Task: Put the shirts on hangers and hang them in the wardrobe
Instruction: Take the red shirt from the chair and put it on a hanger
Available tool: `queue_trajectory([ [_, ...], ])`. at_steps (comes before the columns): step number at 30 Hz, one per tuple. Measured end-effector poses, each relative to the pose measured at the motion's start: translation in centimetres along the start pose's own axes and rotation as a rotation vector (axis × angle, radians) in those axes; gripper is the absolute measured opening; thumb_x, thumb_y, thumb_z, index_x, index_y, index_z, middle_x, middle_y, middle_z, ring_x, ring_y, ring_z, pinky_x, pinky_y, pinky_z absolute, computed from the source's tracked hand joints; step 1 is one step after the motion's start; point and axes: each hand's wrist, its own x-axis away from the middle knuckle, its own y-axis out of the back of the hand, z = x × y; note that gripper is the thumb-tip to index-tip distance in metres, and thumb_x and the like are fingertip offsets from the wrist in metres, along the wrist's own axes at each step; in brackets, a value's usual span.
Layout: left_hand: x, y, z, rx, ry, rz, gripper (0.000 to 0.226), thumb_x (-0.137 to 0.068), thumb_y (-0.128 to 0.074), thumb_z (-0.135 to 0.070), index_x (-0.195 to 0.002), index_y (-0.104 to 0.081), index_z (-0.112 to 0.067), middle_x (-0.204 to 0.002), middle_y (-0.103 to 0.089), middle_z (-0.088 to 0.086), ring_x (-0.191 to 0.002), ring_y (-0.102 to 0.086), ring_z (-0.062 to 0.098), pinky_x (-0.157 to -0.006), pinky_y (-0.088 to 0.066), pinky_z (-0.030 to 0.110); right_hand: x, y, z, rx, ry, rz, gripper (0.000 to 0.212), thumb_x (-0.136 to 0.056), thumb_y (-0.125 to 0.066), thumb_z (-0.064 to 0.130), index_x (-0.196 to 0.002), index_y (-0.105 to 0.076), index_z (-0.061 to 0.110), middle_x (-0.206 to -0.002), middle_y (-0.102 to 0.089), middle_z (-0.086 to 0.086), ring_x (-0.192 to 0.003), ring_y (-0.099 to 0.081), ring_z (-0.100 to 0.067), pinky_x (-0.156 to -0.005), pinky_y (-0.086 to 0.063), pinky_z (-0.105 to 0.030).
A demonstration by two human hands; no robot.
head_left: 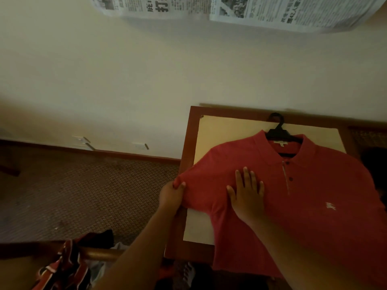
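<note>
A red polo shirt (pixel 314 197) lies face up on a wooden table (pixel 189 130) with a pale top. A black hanger (pixel 278 130) sits inside its collar, the hook pointing toward the wall. My left hand (pixel 172 194) pinches the edge of the shirt's left sleeve at the table's left side. Flat on the shirt's chest, left of the button placket, my right hand (pixel 247 195) presses with straight, spread fingers. The shirt's lower hem hangs over the table's near edge.
A pile of other clothes (pixel 69 266), red-striped and dark, lies at the bottom left on a wooden rail. Patterned carpet (pixel 83 185) covers the floor left of the table. Newspaper sheets (pixel 240 11) hang on the cream wall above. Wall sockets (pixel 80 140) sit above the skirting board.
</note>
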Motion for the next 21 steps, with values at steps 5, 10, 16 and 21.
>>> queue_trajectory([
  [5, 0.2, 1.2, -1.7, -0.179, -0.199, -0.242, 0.022, -0.097, -0.051, -0.03, -0.102, -0.066, -0.014, -0.082, -0.063, -0.003, -0.075, -0.06, 0.012, -0.064, -0.05, 0.028, 0.0, -0.3, 0.1, 0.021, -0.006, -0.015, 0.089, -0.078, 0.015, 0.064, -0.154, -0.006, 0.023, -0.162, 0.001, -0.005, -0.149, 0.005, -0.026, -0.117, 0.001, -0.051],
  [10, 0.0, 2.0, -4.2, 0.656, -0.051, 0.015, 0.031, -0.097, -0.051, -0.036, -0.108, -0.064, -0.01, -0.101, -0.069, 0.008, -0.097, -0.065, 0.019, -0.087, -0.053, 0.034, -0.4, 0.0, 0.7, 0.03, -0.037, 0.003, 0.071, -0.094, -0.005, 0.06, -0.154, -0.004, 0.023, -0.162, 0.002, -0.005, -0.149, 0.006, -0.026, -0.118, 0.0, -0.052],
  [16, 1.9, 1.2, -1.5, 0.203, -0.073, 0.184, 0.023, -0.095, -0.056, -0.031, -0.106, -0.068, -0.013, -0.097, -0.068, 0.0, -0.091, -0.063, 0.013, -0.076, -0.05, 0.026, -0.4, -0.2, 0.9, 0.035, -0.04, 0.007, 0.066, -0.098, -0.016, 0.055, -0.154, -0.004, 0.022, -0.162, 0.002, -0.006, -0.149, 0.005, -0.027, -0.117, -0.001, -0.053],
  [21, 3.2, 0.1, -2.0, -0.101, -0.239, 0.072, 0.025, -0.098, -0.049, -0.032, -0.099, -0.061, -0.01, -0.086, -0.062, 0.003, -0.077, -0.058, 0.015, -0.075, -0.052, 0.034, -0.4, 0.0, 1.0, 0.019, -0.045, 0.011, 0.066, -0.098, -0.016, 0.055, -0.154, -0.005, 0.022, -0.162, 0.003, -0.006, -0.149, 0.006, -0.027, -0.117, -0.001, -0.054],
])
